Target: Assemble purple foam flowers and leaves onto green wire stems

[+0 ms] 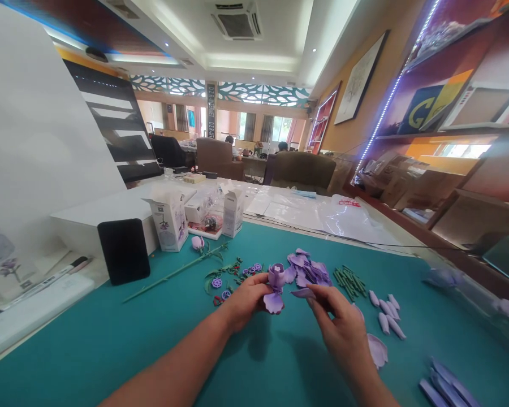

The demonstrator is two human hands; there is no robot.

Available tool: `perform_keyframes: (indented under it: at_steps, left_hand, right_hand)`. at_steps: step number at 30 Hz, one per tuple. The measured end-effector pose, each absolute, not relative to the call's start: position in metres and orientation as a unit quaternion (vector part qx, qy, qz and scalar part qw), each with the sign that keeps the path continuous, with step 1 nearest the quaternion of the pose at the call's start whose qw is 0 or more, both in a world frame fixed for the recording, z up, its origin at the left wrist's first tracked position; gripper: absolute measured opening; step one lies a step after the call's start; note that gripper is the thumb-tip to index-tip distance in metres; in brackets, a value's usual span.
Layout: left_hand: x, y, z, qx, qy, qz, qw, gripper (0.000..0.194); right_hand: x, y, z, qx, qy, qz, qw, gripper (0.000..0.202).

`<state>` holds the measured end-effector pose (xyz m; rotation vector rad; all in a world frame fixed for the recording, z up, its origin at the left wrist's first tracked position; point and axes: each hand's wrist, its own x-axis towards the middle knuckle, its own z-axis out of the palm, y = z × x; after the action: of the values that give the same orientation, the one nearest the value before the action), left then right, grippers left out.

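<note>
My left hand (246,299) is closed around a partly built purple toy flower (275,282), with a wide ruffled petal hanging at its lower side. Pinched between the thumb and fingers of my right hand (337,314) is a single purple petal (303,293), held just right of the flower and apart from it. Behind both hands lies a pile of purple petals (309,268). Several green stem pieces (350,282) rest to its right. A loose lilac petal (377,350) is partly hidden by my right wrist.
Lilac bud-shaped pieces (385,314) and long bluish-purple pieces (445,384) lie at right. Small purple wheels (216,283) and green bits are left of my hands, near a long-stemmed flower (178,268). A black tablet-like slab (124,250) and printed boxes (169,223) stand behind on the green mat (152,333).
</note>
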<state>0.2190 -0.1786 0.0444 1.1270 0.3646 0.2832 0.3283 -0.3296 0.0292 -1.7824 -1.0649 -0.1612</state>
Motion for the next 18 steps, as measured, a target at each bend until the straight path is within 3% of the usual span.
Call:
perform_keyframes:
  at_steps: [9,18]
  left_hand:
    - [0.222,-0.176,0.04,0.554,0.187,0.124,0.802,0.024]
    - [0.223,-0.174,0.034,0.581,0.174,0.116,0.787,0.02]
  right_hand:
    - [0.319,-0.333,0.035,-0.724,-0.475,-0.076,0.494,0.02]
    - [0.316,-0.332,0.032,-0.701,-0.539,-0.177,0.432,0.017]
